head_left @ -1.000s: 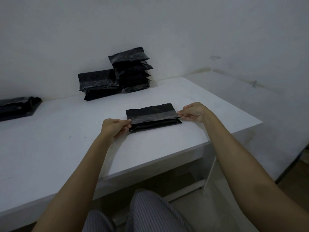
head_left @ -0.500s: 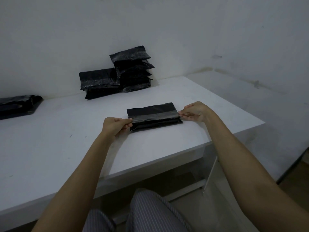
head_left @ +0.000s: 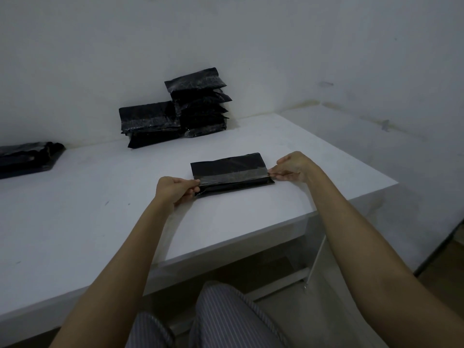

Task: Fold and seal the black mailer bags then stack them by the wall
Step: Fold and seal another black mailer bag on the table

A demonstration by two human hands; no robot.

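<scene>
A black mailer bag (head_left: 231, 172) lies flat on the white table (head_left: 100, 222), a little right of the middle and near the front edge. A greyish glossy strip (head_left: 233, 177) runs along its length, just below the bag's upper black part; it looks like the seal flap, though the dim light makes that hard to confirm.

The left hand (head_left: 175, 190) is at the bag's left end, fingers curled, thumb and fingers pinching the end of the strip. The right hand (head_left: 291, 167) is at the right end, pinching the strip's other corner between thumb and fingertips. Both forearms reach in from the bottom of the view, and the strip is stretched between the two hands.

Against the wall (head_left: 226, 46) at the back of the table stand two stacks of bags. The tall stack (head_left: 200, 106) has its top bag tilted, leaning on the wall. The low stack (head_left: 150, 124) sits just beside it on the left, touching it. Well apart, at the far left edge of the view, lies a flat pile (head_left: 27, 156) of dark bags, partly cut off.

Striped trousers (head_left: 221, 320) show at the bottom, under the table's edge.
</scene>
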